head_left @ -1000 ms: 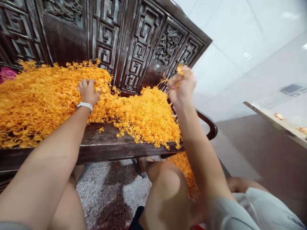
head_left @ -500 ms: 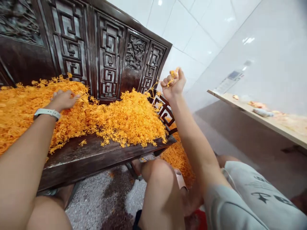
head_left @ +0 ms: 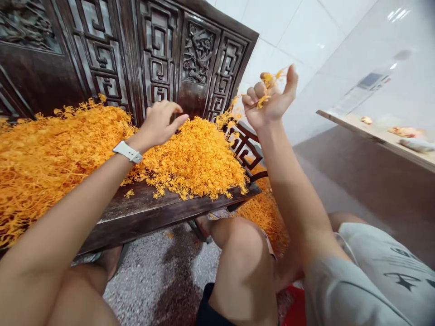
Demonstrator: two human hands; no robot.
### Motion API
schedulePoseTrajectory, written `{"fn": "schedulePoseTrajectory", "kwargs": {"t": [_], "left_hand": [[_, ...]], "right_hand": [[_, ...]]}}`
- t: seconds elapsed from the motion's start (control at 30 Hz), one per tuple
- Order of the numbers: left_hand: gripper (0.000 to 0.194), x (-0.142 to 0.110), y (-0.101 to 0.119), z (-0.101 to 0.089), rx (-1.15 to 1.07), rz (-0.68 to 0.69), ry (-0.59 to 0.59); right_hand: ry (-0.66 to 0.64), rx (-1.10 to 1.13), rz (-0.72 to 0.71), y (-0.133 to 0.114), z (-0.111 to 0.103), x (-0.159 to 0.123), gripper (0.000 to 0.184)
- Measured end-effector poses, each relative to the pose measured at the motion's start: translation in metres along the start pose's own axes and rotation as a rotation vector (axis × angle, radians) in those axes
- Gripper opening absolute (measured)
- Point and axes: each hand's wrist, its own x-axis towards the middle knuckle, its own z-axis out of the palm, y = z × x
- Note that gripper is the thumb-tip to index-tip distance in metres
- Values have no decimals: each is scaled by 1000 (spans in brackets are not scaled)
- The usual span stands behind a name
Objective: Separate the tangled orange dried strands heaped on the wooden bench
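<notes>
My left hand (head_left: 162,121), wearing a pale wrist strap (head_left: 128,151), hovers over the right-hand heap of orange strands (head_left: 200,163). Its thumb stands apart from the curved fingers, and I see nothing between them. To the right, my right hand (head_left: 268,99) is raised, palm up, its fingers curled round a few orange strands (head_left: 268,80) with frilly ends. The thumb sticks out. More strands (head_left: 229,117) trail from that hand toward the heap. A larger heap of the same strands (head_left: 74,145) lies at the left. What exactly the strands are, I cannot tell.
Both heaps lie on a dark carved wooden bench (head_left: 136,203) with a high back. An orange pile (head_left: 265,217) sits lower, beyond the armrest. At the right is a pale board (head_left: 374,133) with small items. Another person in a grey shirt (head_left: 380,262) sits close on my right.
My left hand has left the larger heap and moved right, over the smaller one. My right hand keeps its strands raised, its thumb now stretched further out. The view has shifted too.
</notes>
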Motion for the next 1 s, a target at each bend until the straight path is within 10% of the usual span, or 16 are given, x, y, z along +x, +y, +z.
{"fn": "schedulePoseTrajectory", "kwargs": {"t": [0.17, 0.4, 0.8, 1.0], "left_hand": [[48, 1, 42, 23, -247, 10, 11], [28, -2, 21, 39, -759, -189, -214], [37, -9, 2, 15, -415, -168, -444], [43, -4, 3, 16, -288, -41, -327]], "right_hand": [[-8, -117, 116, 37, 43, -39, 64], [-29, -68, 376, 97, 66, -78, 44], [6, 100, 492, 124, 42, -100, 44], [-34, 181, 384, 137, 38, -108, 31]]}}
